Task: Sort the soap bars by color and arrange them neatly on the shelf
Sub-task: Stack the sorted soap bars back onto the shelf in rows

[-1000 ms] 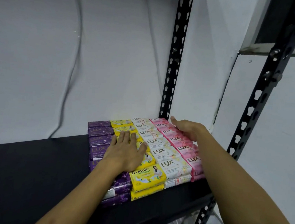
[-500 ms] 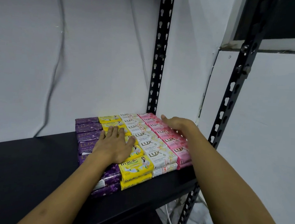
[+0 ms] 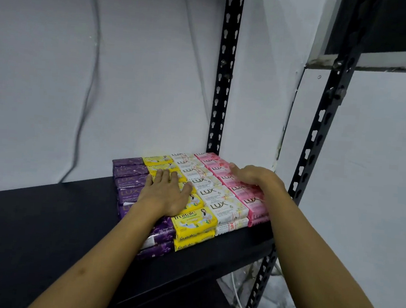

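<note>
Wrapped soap bars lie in four color rows, two layers high, at the right end of the black shelf point(image 3: 45, 226): purple bars point(image 3: 128, 180) on the left, then yellow bars point(image 3: 193, 222), white bars point(image 3: 217, 203) and pink bars point(image 3: 254, 202) on the right. My left hand point(image 3: 167, 192) lies flat, fingers spread, on top of the purple and yellow rows. My right hand point(image 3: 251, 176) rests palm down on the pink row near the back. Neither hand grips a bar.
A black slotted upright point(image 3: 224, 70) stands behind the soaps against the white wall, and a second upright point(image 3: 320, 129) rises at the shelf's front right corner. A dark cable point(image 3: 91, 84) hangs down the wall. Floor shows below at the right point(image 3: 275, 305).
The view has shifted, so the soaps sit further left in the frame. My right hand has slid slightly back along the pink row; my left hand stays flat on the same rows.
</note>
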The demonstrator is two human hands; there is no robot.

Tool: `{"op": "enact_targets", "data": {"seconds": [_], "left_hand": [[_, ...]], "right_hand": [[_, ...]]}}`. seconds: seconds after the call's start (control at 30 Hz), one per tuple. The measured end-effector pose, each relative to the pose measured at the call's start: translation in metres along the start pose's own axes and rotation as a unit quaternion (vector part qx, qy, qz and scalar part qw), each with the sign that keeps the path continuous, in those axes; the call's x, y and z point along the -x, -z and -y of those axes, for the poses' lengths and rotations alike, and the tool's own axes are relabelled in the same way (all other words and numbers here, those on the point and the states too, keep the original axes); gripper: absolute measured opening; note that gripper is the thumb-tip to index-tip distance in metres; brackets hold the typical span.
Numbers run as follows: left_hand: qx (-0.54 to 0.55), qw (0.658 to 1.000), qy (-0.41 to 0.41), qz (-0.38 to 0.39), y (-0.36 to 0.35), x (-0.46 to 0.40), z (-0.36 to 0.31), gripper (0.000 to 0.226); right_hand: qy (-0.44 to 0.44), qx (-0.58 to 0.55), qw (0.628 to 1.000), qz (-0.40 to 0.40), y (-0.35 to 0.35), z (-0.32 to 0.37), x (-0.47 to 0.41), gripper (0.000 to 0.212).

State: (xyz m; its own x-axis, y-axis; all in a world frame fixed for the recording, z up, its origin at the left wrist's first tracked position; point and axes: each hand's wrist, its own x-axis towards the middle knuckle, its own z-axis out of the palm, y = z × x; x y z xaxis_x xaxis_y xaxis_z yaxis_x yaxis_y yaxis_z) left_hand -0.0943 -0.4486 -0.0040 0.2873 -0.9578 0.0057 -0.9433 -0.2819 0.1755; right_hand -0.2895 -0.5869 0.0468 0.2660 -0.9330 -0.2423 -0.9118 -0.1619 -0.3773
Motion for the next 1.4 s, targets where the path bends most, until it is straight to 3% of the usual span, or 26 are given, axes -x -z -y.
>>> {"op": "enact_targets", "data": {"seconds": [0.13, 0.27, 0.33, 0.43, 0.5, 0.57, 0.63, 0.7, 0.77, 0.83, 1.03, 1.17, 1.3, 1.4], "left_hand": [[0.014, 1.000, 0.002, 0.000, 0.001, 0.001, -0.001, 0.077], [0.115, 0.993, 0.009, 0.009, 0.009, -0.011, 0.004, 0.080], [0.167, 0.986, -0.005, 0.001, 0.025, -0.008, 0.007, 0.084], [0.276, 0.958, -0.034, -0.068, 0.051, 0.003, 0.024, 0.052], [0.317, 0.939, -0.002, -0.132, 0.056, 0.008, 0.050, 0.038], [0.363, 0.914, 0.078, -0.166, 0.043, 0.012, 0.078, 0.027], [0.430, 0.875, 0.144, -0.169, 0.022, 0.016, 0.099, 0.040], [0.528, 0.816, 0.171, -0.160, 0.010, 0.023, 0.098, 0.052], [0.606, 0.759, 0.183, -0.156, 0.012, 0.029, 0.082, 0.050], [0.637, 0.731, 0.190, -0.156, 0.013, 0.028, 0.067, 0.044], [0.644, 0.730, 0.180, -0.144, 0.015, 0.032, 0.061, 0.036], [0.639, 0.724, 0.200, -0.165, 0.026, 0.030, 0.071, 0.044], [0.620, 0.734, 0.206, -0.182, 0.032, 0.019, 0.071, 0.044], [0.583, 0.765, 0.197, -0.190, 0.034, 0.015, 0.063, 0.040]], "right_hand": [[0.010, -0.002, 1.000, -0.004, -0.007, -0.004, 0.001, 0.087], [0.012, -0.002, 1.000, -0.003, -0.001, -0.001, 0.007, 0.089], [0.034, -0.001, 0.998, -0.048, -0.004, 0.004, 0.012, 0.090], [0.155, -0.006, 0.979, -0.132, -0.026, 0.025, 0.029, 0.086], [0.262, 0.007, 0.958, -0.114, -0.051, 0.043, 0.046, 0.086], [0.321, 0.036, 0.942, -0.088, -0.072, 0.059, 0.057, 0.089], [0.343, 0.059, 0.935, -0.068, -0.084, 0.070, 0.059, 0.094], [0.345, 0.077, 0.934, -0.044, -0.092, 0.075, 0.059, 0.094], [0.342, 0.105, 0.933, -0.036, -0.099, 0.075, 0.058, 0.090], [0.339, 0.130, 0.931, -0.040, -0.102, 0.075, 0.058, 0.090], [0.336, 0.135, 0.932, -0.025, -0.100, 0.076, 0.059, 0.092], [0.347, 0.120, 0.930, -0.013, -0.095, 0.085, 0.061, 0.094], [0.370, 0.147, 0.917, -0.007, -0.105, 0.097, 0.065, 0.094], [0.369, 0.146, 0.917, -0.023, -0.114, 0.098, 0.064, 0.093]]}}
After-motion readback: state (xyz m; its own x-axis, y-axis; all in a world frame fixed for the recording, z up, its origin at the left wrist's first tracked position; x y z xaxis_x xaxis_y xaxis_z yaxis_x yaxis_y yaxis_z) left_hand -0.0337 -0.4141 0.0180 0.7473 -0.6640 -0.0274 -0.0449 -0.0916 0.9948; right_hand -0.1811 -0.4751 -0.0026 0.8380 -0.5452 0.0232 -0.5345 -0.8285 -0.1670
